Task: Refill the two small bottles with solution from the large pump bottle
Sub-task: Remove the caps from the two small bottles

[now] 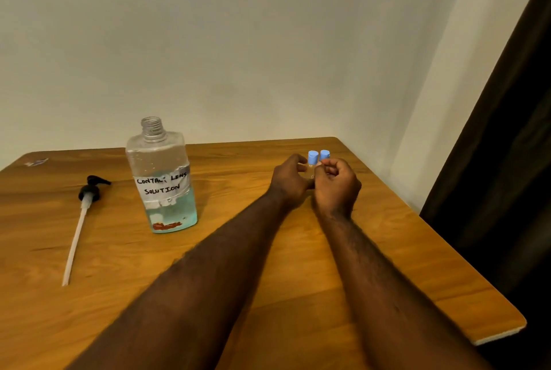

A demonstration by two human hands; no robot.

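Likely a home room: wooden table (35, 325), plain wall (238, 41), dark curtain (507, 161).

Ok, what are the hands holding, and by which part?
The left hand and right hand each appear to grip one of the small bottles by its body, below the blue caps.

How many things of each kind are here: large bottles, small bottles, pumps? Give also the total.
Large bottle: 1
Small bottles: 2
Pump: 1
Total: 4
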